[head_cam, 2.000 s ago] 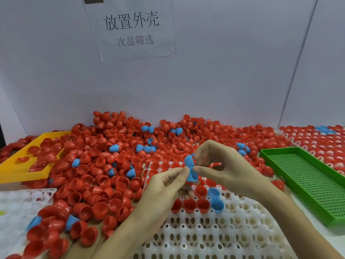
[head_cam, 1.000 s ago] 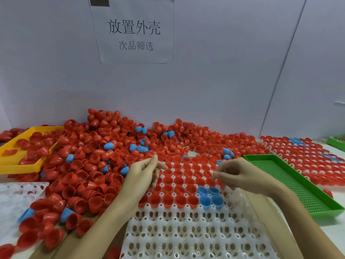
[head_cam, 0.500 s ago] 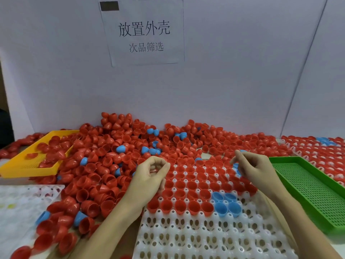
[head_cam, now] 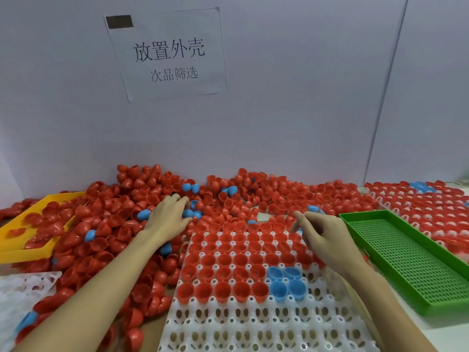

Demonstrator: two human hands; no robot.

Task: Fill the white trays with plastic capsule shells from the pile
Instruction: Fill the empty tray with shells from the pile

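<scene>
A white tray (head_cam: 253, 321) lies in front of me. Its far rows hold red shells (head_cam: 228, 255) and a small cluster of blue shells (head_cam: 286, 283); its near rows are bare. Behind it and to the left spreads the pile of red and blue shells (head_cam: 253, 194). My left hand (head_cam: 170, 217) lies on the pile left of the tray's far corner, fingers spread, fingertips touching some loose blue shells (head_cam: 189, 213). My right hand (head_cam: 322, 232) hovers over the tray's far right corner, fingers loosely curled, index finger pointing at the pile, holding nothing visible.
A green mesh tray (head_cam: 406, 257) lies right of the white tray, with a filled tray (head_cam: 431, 207) beyond it. A yellow tray (head_cam: 15, 252) with red shells sits at far left, another white tray (head_cam: 20, 288) at lower left. A wall with a paper sign (head_cam: 167, 54) stands close behind.
The hands separated after handling a blue shell over the tray. My left hand has reached forward onto the pile. My right hand moved to the tray's far right corner.
</scene>
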